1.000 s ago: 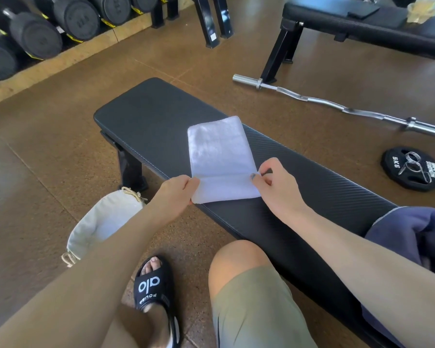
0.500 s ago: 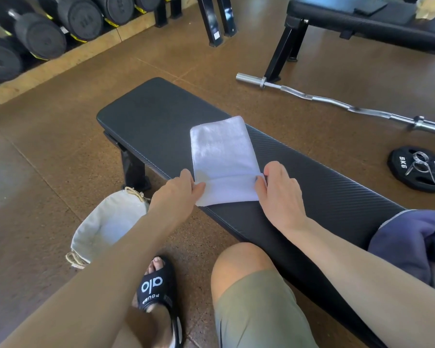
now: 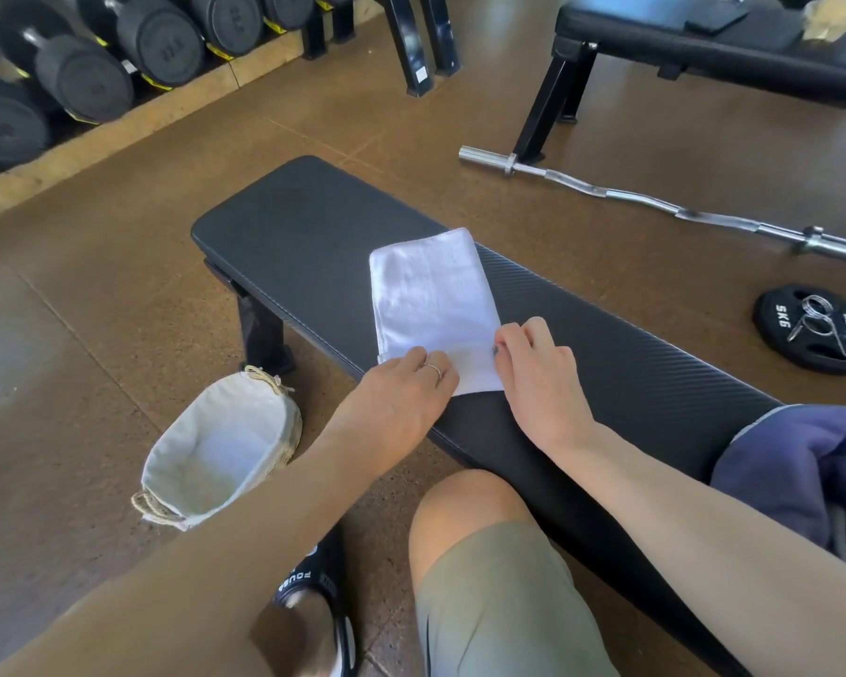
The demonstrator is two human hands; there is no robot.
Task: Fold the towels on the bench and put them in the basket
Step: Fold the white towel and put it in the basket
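A folded white towel (image 3: 431,300) lies across the black bench (image 3: 313,237), its long side pointing away from me. My left hand (image 3: 401,393) covers the towel's near left corner, fingers bent down onto the cloth and gripping it. At the near right edge, my right hand (image 3: 533,373) pinches the towel with curled fingers. A cloth-lined woven basket (image 3: 216,452) stands on the floor to the left of my knee, below the bench. A crumpled purple-blue towel (image 3: 802,466) sits on the bench at the far right.
A curl bar (image 3: 655,202) and a 5 kg plate (image 3: 816,329) lie on the floor beyond the bench. A second bench (image 3: 704,51) stands at the back right, and a dumbbell rack (image 3: 94,56) at the back left. My knee and sandalled foot are under my arms.
Both hands have closed in on the towel's near end. The left hand has slid from beside the corner onto the cloth. The towel itself has stayed in place.
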